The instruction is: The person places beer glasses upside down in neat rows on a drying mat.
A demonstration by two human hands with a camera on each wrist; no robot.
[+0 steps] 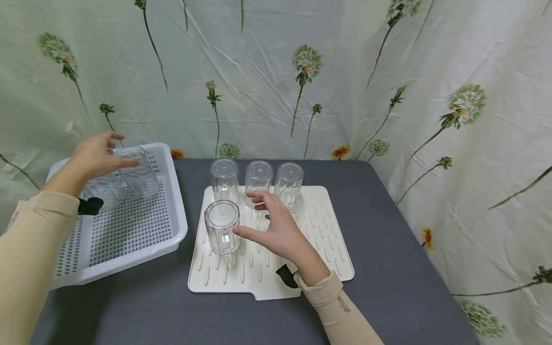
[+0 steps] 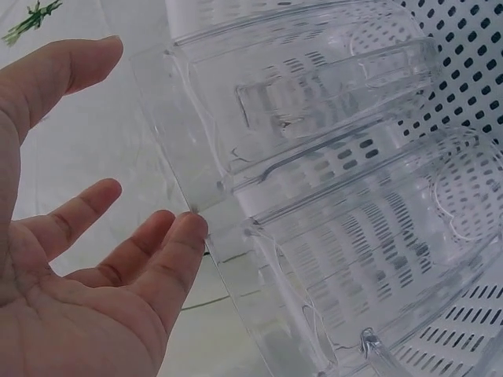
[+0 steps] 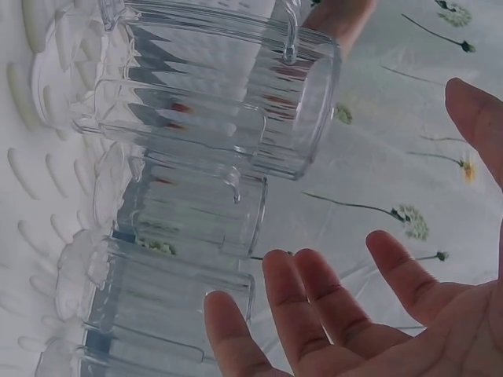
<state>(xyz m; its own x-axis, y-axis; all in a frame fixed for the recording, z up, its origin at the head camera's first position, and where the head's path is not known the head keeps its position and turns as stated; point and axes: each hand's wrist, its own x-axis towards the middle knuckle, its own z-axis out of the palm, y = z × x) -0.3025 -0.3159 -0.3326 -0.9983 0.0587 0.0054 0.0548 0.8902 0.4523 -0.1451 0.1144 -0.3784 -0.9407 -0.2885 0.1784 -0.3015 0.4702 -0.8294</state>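
My left hand (image 1: 92, 155) is over the white basket (image 1: 176, 196), thumb and fingers spread apart. Beside its fingertips a clear glass mug (image 1: 144, 179) stands in the basket. The left wrist view shows two mugs (image 2: 361, 251) side by side there, a fingertip right at the edge of one. My right hand (image 1: 278, 232) hovers over the cream ribbed mat (image 1: 319, 254), fingers parted and slightly bent, nothing between them. Its thumb tip overlaps the front glass mug (image 1: 221, 232), which stands upside down. Three more upturned mugs (image 1: 224, 177) line the mat's back edge, the middle one partly behind my fingers.
Basket and mat lie on a dark grey tabletop (image 1: 384, 287), the basket at the left. A flowered curtain (image 1: 267, 96) hangs behind the table and along its right side. Black straps (image 1: 286, 276) show at both wrists.
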